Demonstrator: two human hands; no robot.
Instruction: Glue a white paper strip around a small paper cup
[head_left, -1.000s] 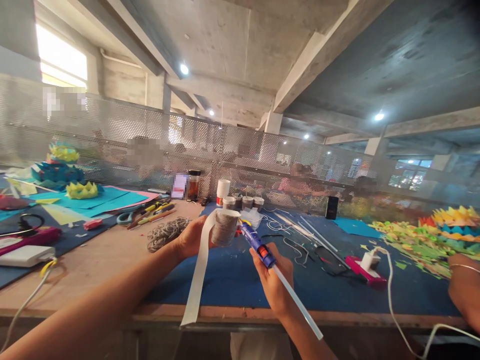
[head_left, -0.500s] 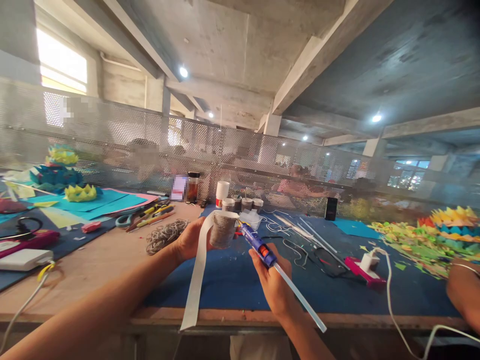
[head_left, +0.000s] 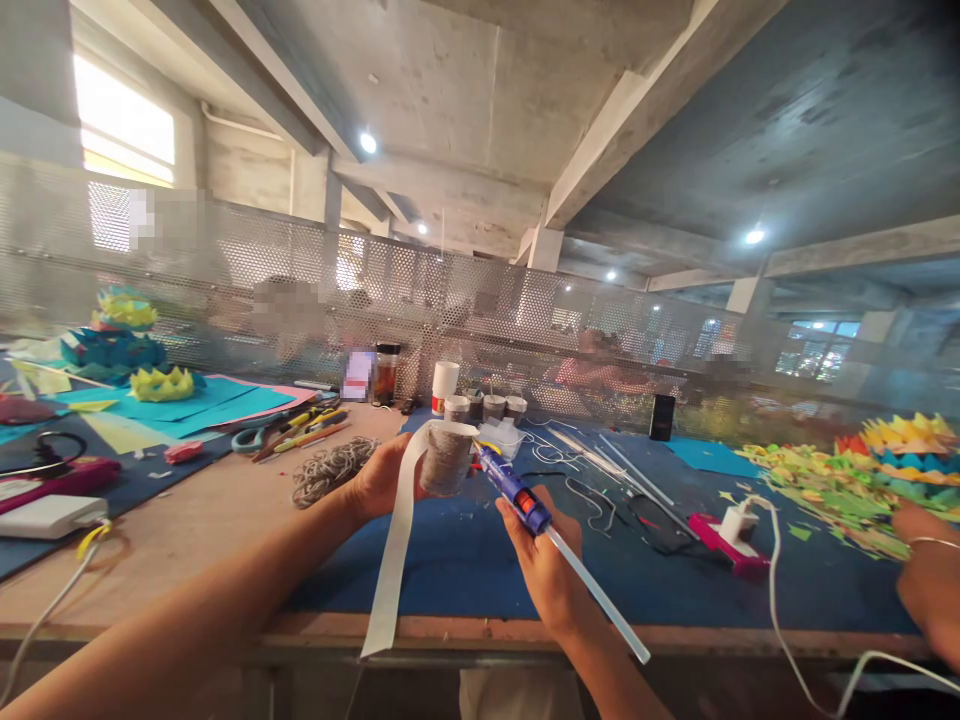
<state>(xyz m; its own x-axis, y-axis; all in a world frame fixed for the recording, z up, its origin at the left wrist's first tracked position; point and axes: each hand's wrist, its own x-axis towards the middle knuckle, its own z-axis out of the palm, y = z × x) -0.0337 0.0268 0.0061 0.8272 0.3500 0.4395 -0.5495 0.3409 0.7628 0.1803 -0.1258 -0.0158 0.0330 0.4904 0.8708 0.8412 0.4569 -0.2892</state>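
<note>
The left hand is gripping a grey cup above the counter, with a white paper strip hanging below it. The right hand is closing around a blue glue gun, its nozzle touching the cup's right side.

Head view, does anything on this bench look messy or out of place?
Mostly clutter: coloured paper scraps lie strewn over the blue mat at right, and the white strip on the cup in the left hand dangles past the table edge.
</note>
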